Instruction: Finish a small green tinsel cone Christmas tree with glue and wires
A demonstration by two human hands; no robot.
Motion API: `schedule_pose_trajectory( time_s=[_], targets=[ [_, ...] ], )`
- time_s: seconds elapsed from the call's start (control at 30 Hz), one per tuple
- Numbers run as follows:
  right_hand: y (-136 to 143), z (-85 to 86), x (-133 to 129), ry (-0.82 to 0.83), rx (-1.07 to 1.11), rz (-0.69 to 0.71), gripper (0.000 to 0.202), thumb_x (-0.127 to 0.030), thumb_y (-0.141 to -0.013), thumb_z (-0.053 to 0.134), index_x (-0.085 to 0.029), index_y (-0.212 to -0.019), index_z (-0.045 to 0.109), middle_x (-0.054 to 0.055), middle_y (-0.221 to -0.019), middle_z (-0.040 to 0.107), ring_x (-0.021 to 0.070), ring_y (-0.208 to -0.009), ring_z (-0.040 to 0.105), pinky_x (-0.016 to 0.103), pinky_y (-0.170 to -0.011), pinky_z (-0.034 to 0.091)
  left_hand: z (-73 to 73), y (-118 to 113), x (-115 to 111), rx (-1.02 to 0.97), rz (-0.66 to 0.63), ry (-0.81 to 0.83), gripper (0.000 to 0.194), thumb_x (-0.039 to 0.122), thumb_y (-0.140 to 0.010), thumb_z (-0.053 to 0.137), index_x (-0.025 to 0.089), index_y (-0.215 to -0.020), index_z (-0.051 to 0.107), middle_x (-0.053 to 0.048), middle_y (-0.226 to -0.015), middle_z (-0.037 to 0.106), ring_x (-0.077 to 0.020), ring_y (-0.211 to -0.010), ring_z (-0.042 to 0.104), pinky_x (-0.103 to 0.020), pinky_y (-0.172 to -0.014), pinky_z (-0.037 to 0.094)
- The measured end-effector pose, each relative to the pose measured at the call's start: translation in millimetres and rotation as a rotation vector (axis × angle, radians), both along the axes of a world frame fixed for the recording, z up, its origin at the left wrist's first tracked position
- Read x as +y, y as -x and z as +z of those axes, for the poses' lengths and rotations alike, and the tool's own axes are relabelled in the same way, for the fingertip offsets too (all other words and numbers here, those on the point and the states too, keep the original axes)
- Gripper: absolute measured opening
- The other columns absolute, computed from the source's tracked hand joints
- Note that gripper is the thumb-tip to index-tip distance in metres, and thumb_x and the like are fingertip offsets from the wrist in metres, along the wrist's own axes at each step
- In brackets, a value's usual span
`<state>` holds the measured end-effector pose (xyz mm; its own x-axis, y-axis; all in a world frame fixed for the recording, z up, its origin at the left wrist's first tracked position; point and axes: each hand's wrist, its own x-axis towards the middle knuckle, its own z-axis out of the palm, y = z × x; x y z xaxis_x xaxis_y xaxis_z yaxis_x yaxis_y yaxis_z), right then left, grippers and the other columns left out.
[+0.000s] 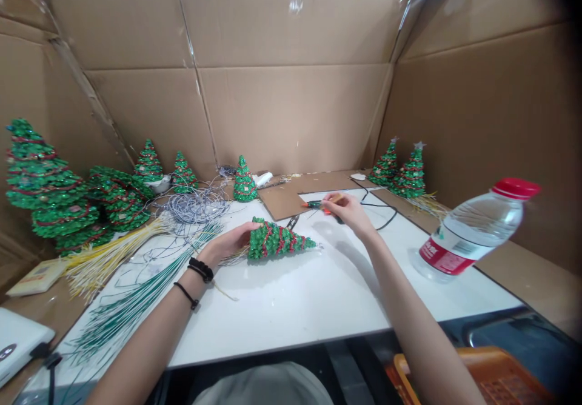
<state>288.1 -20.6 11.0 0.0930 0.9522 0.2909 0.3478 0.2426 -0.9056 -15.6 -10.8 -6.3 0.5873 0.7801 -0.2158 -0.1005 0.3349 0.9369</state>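
Note:
My left hand (pixel 231 240) is closed around the base of a small green beaded Christmas tree (pixel 277 241) with red garland. The tree lies on its side, its silvery tip pointing right. Thin wires stick out beneath my left wrist. My right hand (pixel 346 210) pinches a tool with orange and black parts (pixel 313 204), over the edge of a cardboard sheet (pixel 279 204); its exact kind is unclear. Just beyond the tree, a small dark metal tool (pixel 293 222) rests on the white board (pixel 291 302).
Green wires (pixel 150 299), yellow wires (pixel 113 250) and a tangled wire coil (pixel 193 205) spread at left. More trees (pixel 50 187) stand left, with others (pixel 411 174) at right. A water bottle (pixel 468 235) is near my right arm. Cardboard walls (pixel 295 102) enclose the table.

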Motion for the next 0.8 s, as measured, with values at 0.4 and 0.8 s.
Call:
schedule_pose_trajectory(
  time_s=[0.4, 0.8],
  targets=[
    [70.6, -5.8, -29.4, -0.381, 0.272, 0.268, 0.03, -0.051, -0.089, 0.05, -0.022, -0.086, 0.044, -0.006, -0.059, 0.046, 0.0102, -0.052, 0.046, 0.026, -0.057, 0.039, -4.8, -3.8, 2.0, 0.01, 0.017, -0.031, 0.017, 0.031, -0.075, 0.063, 0.014, -0.079, 0.064, -0.001, -0.076, 0.069, -0.0147, -0.073, 0.061, -0.026, -0.077, 0.046],
    [74.0, -7.8, -34.0, -0.385, 0.185, 0.317, 0.024, -0.045, -0.092, 0.048, -0.021, -0.086, 0.046, -0.006, -0.057, 0.048, 0.0112, -0.054, 0.05, 0.027, -0.061, 0.042, -4.3, -6.0, -0.4, 0.013, -0.011, -0.043, 0.024, 0.033, -0.079, 0.06, 0.013, -0.09, 0.066, -0.003, -0.082, 0.071, -0.016, -0.077, 0.062, -0.027, -0.081, 0.047]
  ],
)
